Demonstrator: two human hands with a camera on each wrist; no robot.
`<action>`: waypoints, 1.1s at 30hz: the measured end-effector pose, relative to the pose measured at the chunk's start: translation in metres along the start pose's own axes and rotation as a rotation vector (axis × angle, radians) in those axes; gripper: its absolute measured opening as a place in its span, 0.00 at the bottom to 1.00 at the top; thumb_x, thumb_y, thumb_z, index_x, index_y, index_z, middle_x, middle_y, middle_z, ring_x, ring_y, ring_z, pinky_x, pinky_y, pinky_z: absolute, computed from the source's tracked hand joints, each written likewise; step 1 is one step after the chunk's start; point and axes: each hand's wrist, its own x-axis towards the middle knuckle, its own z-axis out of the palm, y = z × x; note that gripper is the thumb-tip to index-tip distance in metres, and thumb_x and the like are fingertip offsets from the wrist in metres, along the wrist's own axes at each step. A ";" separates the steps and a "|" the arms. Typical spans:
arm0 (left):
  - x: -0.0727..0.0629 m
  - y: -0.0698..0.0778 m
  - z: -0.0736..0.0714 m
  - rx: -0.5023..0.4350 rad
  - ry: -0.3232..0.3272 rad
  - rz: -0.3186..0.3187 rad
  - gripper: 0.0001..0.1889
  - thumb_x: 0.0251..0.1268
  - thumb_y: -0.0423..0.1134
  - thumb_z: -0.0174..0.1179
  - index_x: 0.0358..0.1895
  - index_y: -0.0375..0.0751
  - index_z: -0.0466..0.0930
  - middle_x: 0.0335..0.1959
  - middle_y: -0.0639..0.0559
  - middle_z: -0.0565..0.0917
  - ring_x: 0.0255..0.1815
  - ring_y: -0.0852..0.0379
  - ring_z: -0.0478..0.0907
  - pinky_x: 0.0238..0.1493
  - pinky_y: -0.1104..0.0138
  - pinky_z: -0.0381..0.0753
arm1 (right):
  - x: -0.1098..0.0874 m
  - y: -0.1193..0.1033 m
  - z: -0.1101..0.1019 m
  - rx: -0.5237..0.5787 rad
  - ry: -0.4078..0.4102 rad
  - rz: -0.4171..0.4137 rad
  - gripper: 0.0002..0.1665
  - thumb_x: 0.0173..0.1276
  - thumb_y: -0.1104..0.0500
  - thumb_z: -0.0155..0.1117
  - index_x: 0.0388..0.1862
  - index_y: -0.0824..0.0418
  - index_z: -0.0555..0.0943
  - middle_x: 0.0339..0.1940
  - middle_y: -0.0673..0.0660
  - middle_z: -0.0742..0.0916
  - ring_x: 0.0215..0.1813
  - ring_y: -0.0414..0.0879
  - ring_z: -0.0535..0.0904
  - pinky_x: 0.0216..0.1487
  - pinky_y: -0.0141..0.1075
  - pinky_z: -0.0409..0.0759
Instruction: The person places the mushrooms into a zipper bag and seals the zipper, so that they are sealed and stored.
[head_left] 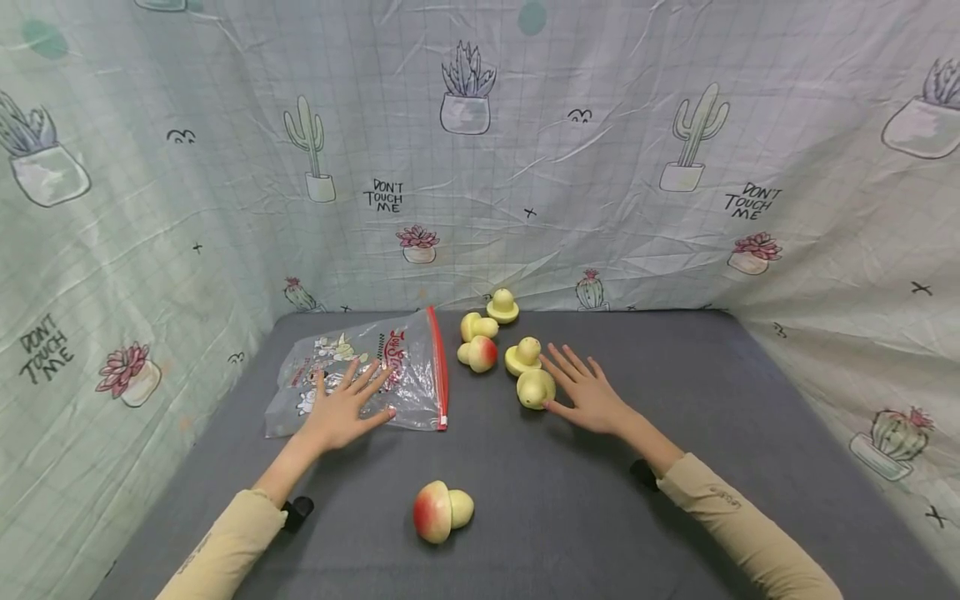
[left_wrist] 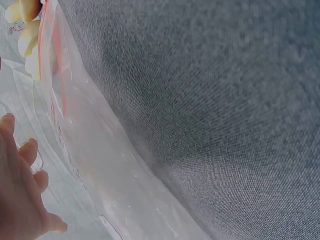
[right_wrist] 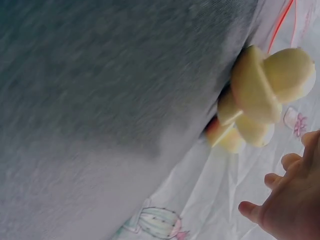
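My left hand [head_left: 343,414] is spread with straight fingers over a clear zip bag [head_left: 412,392] that has a red slider strip and printed cartoon figures. To the right, my right hand [head_left: 588,396], fingers also spread, hovers beside a pale yellow toy mushroom [head_left: 536,389]; whether they touch I cannot tell. Just behind that lies another yellow mushroom [head_left: 524,357]. Neither hand holds anything. In the left wrist view the bag [left_wrist: 105,155] lies below the hand [left_wrist: 22,185]. The right wrist view has several mushrooms [right_wrist: 255,85] beyond the fingers [right_wrist: 272,180].
Between bag and right hand sit a red-capped mushroom [head_left: 482,353], a yellow one [head_left: 478,327] and, farther back, an upturned one [head_left: 502,307]. Another red-capped mushroom [head_left: 433,511] lies near the front of the grey table [head_left: 525,475]. A cactus-print cloth [head_left: 525,208] hangs behind and around.
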 end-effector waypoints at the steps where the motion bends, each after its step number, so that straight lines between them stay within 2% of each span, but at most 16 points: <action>1: 0.000 0.001 0.001 0.005 0.002 0.005 0.38 0.55 0.66 0.46 0.69 0.58 0.50 0.71 0.51 0.54 0.72 0.43 0.44 0.58 0.32 0.31 | 0.001 -0.002 0.000 0.000 0.002 -0.003 0.42 0.63 0.38 0.48 0.71 0.51 0.48 0.73 0.55 0.50 0.73 0.55 0.43 0.64 0.62 0.45; 13: -0.004 0.014 0.005 -0.033 0.019 0.064 0.38 0.54 0.68 0.46 0.68 0.59 0.52 0.70 0.52 0.56 0.71 0.42 0.47 0.59 0.33 0.36 | 0.008 -0.028 0.008 0.026 0.041 -0.063 0.42 0.64 0.39 0.47 0.71 0.51 0.47 0.73 0.54 0.52 0.73 0.53 0.45 0.65 0.60 0.47; 21: -0.002 0.023 0.008 -0.060 0.026 0.104 0.37 0.54 0.65 0.49 0.67 0.61 0.53 0.69 0.53 0.58 0.71 0.43 0.48 0.60 0.34 0.37 | 0.016 -0.050 0.008 0.015 0.047 -0.128 0.40 0.65 0.42 0.49 0.70 0.55 0.51 0.72 0.56 0.55 0.72 0.55 0.50 0.64 0.60 0.51; 33: 0.020 0.033 0.017 -0.068 0.024 0.189 0.34 0.57 0.60 0.51 0.67 0.61 0.53 0.68 0.54 0.60 0.70 0.46 0.52 0.62 0.37 0.39 | 0.040 -0.075 0.026 -0.027 0.069 -0.183 0.42 0.63 0.47 0.53 0.70 0.63 0.51 0.72 0.59 0.57 0.72 0.54 0.52 0.65 0.54 0.56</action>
